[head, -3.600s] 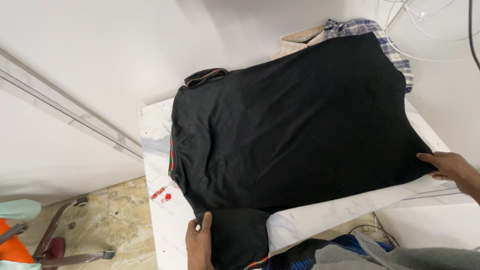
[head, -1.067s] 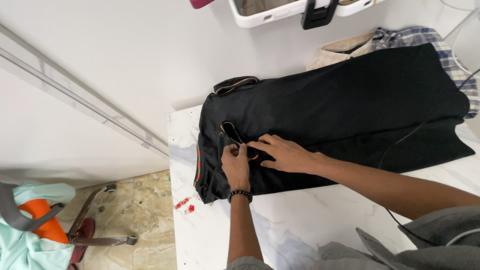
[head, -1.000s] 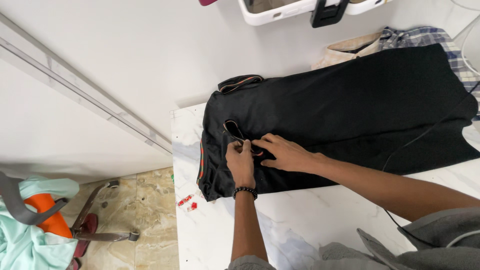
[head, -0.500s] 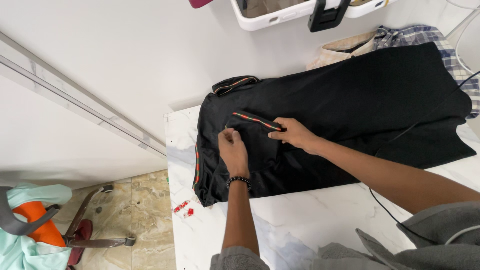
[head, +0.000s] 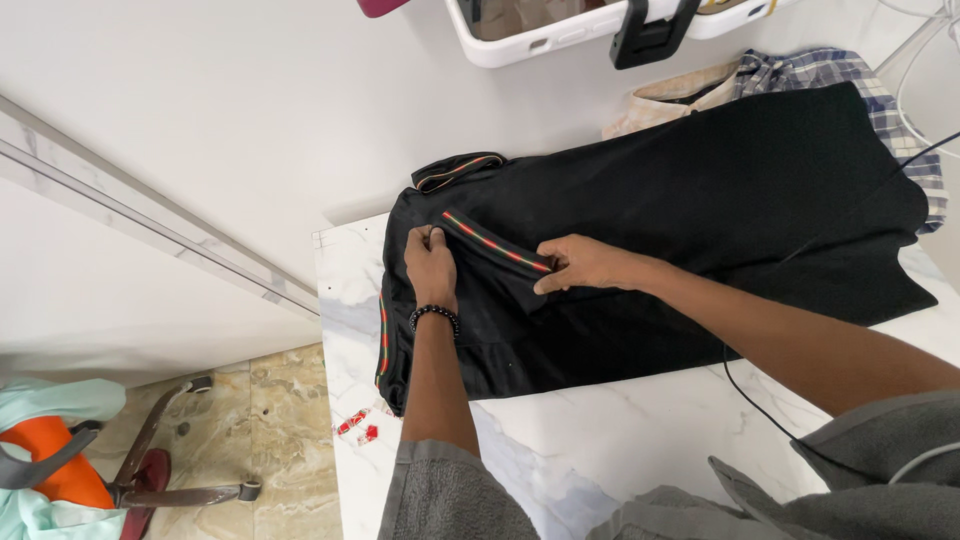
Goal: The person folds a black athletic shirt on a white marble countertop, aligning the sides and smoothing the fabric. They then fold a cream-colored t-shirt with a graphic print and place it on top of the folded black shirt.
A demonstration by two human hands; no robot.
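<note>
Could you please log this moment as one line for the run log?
left hand: pinching striped sleeve hem | right hand: pinching same hem | black short-sleeved shirt: flat on white marble table

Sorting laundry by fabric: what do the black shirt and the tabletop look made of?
Black shirt: soft matte knit, probably cotton; it folds limply, and the sleeve has a ribbed striped cuff. Tabletop: white marble or a lookalike, smooth, with grey veins.

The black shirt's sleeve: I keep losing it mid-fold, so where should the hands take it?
Probably by the striped cuff, one hand at each end, coming from the table's near side. The left hand and right hand pinch it so; the firm band stays straight.
</note>
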